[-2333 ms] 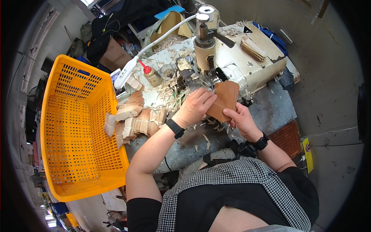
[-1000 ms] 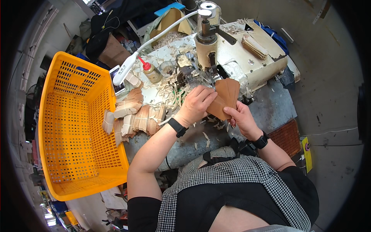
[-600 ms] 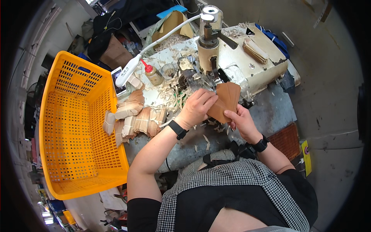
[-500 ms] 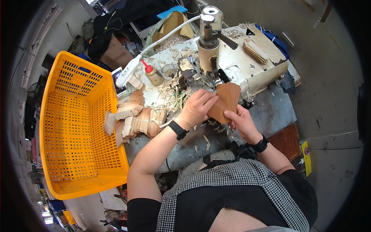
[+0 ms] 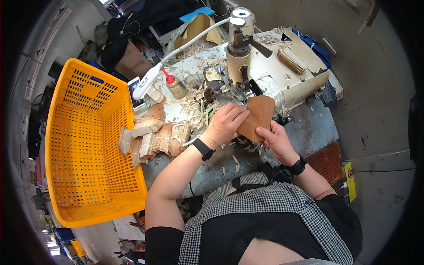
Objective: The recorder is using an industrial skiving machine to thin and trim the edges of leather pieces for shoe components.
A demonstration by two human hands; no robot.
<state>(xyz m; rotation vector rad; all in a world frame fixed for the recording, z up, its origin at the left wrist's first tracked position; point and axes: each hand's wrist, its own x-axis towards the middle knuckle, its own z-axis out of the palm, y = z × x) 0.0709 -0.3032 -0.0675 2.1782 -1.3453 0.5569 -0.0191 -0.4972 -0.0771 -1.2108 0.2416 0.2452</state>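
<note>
Between my two hands is a fanned stack of thin brown leather pieces (image 5: 261, 112), just in front of the machine's head. My left hand (image 5: 227, 123) has its fingers closed at the stack's left edge, close to the machine's working point. On the near right side, my right hand (image 5: 278, 139) grips the stack with the thumb on top and the fingers beneath. The cream machine (image 5: 238, 62), with a dark lever and knob on its post, stands right behind the leather. My left fingertips partly hide the stack's left edge.
A yellow plastic basket (image 5: 141, 176) stands at the left. Tied bundles of leather pieces (image 5: 163, 138) lie beside it. A red-tipped bottle (image 5: 176, 88), a phone (image 5: 135, 90) and a white lamp (image 5: 152, 76) sit behind among pale scraps. Another bundle (image 5: 291, 59) rests on the machine's bed.
Hardly anything differs. Both hands keep their hold on the leather pieces in nearly the same place.
</note>
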